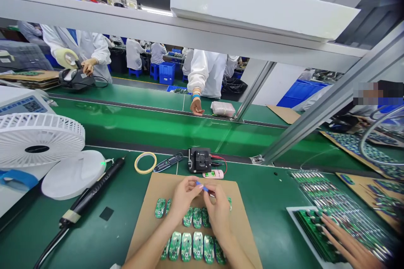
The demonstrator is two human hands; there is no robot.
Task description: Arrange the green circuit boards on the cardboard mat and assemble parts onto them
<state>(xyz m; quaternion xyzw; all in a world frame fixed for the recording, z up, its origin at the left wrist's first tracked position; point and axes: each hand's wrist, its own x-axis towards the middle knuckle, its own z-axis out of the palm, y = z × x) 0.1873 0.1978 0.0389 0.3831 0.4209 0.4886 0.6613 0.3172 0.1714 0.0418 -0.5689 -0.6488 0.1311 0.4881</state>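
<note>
My left hand (183, 199) and my right hand (218, 212) meet above a brown cardboard sheet (151, 218). Both pinch a small blue-tipped part (203, 187) between the fingertips. Under the hands lie two rows of several small green circuit boards (189, 246) on the cardboard. What exactly the blue-tipped part is I cannot make out.
A black fixture (199, 159), a pink device (213, 174), a tape ring (145, 162) and a cutter (168, 162) lie behind the cardboard. A black electric screwdriver (94, 191) and white fan (38, 141) stand left. Another person's hand (345, 241) rests on trays of boards at right. People work across the conveyor.
</note>
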